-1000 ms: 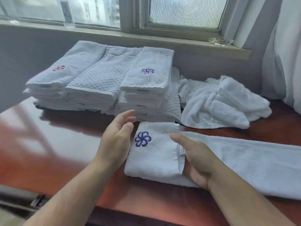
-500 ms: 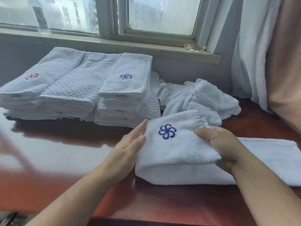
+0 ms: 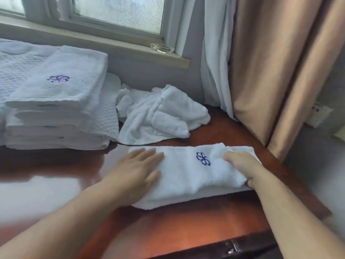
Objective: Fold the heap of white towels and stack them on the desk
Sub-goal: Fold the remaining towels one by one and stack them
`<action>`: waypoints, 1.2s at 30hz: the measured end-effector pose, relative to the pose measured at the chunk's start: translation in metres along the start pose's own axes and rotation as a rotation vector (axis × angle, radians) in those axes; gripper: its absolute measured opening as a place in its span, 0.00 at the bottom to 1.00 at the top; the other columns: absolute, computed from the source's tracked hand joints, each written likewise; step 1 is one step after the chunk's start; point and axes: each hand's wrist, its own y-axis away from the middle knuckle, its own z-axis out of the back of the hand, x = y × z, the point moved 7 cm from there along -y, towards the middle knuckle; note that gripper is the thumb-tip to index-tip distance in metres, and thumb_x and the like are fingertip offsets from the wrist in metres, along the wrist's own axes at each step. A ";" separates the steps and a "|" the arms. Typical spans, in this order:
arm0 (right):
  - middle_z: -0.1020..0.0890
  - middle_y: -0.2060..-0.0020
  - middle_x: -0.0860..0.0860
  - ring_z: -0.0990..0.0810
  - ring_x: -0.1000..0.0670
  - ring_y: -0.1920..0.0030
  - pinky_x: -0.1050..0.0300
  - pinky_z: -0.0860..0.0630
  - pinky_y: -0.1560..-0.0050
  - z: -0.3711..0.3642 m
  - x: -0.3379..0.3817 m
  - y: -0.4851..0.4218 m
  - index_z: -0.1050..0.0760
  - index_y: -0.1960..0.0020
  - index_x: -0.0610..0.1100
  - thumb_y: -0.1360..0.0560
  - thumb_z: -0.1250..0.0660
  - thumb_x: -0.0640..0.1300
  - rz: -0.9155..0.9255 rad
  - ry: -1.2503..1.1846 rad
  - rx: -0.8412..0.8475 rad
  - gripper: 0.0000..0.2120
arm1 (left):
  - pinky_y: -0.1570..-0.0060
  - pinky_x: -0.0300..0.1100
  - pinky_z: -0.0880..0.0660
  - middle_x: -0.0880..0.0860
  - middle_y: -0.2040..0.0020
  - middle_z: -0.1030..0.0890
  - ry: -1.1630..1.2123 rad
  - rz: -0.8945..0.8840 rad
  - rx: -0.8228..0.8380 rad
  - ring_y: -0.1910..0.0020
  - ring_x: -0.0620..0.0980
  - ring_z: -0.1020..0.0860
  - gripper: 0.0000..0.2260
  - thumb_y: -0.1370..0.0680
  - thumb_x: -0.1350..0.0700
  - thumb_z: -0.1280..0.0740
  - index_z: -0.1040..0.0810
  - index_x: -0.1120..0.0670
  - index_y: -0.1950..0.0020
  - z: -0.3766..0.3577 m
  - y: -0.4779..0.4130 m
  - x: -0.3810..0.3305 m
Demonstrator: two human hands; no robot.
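A white towel (image 3: 186,176) with a blue flower mark lies folded on the red-brown desk (image 3: 168,227) in front of me. My left hand (image 3: 136,171) presses flat on its left end with straight fingers. My right hand (image 3: 242,165) grips the folded right end, fingers curled over the top layer and thumb at the near edge. Behind it lies a crumpled heap of white towels (image 3: 160,116). At the left stands a stack of folded towels (image 3: 56,101), the top one carrying a purple flower mark.
A quilted white towel (image 3: 18,62) lies on another pile at the far left. The window sill (image 3: 112,45) carries a glass dish (image 3: 162,48). White and tan curtains (image 3: 261,71) hang at the right, by the desk's right edge.
My right hand has carried the marked end of the towel over to the right and laid it down on the rest. My left hand now presses on the left end. The view has swung right.
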 end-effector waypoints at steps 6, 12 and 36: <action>0.12 0.58 0.49 0.13 0.51 0.57 0.61 0.20 0.65 -0.060 0.016 0.028 0.18 0.46 0.45 0.23 0.31 0.49 0.026 -0.040 0.376 0.11 | 0.23 0.40 0.49 0.39 0.23 0.36 0.043 0.047 -0.042 0.23 0.40 0.44 0.23 0.21 0.44 0.41 0.34 0.37 0.25 0.026 0.029 0.051; 0.12 0.54 0.47 0.13 0.46 0.53 0.51 0.17 0.54 -0.118 0.041 0.062 0.18 0.47 0.44 0.21 0.32 0.47 0.156 -0.062 0.453 0.08 | 0.32 0.35 0.43 0.39 0.30 0.29 0.168 0.147 -0.121 0.30 0.41 0.35 0.23 0.24 0.59 0.32 0.25 0.39 0.32 0.061 0.057 0.093; 0.28 0.70 0.49 0.30 0.48 0.68 0.53 0.36 0.65 0.012 0.001 0.003 0.30 0.67 0.46 0.25 0.36 0.44 0.177 0.306 -0.016 0.13 | 0.26 0.44 0.53 0.39 0.20 0.43 -0.264 0.037 0.031 0.22 0.44 0.48 0.40 0.30 0.31 0.67 0.43 0.38 0.21 0.016 0.009 0.018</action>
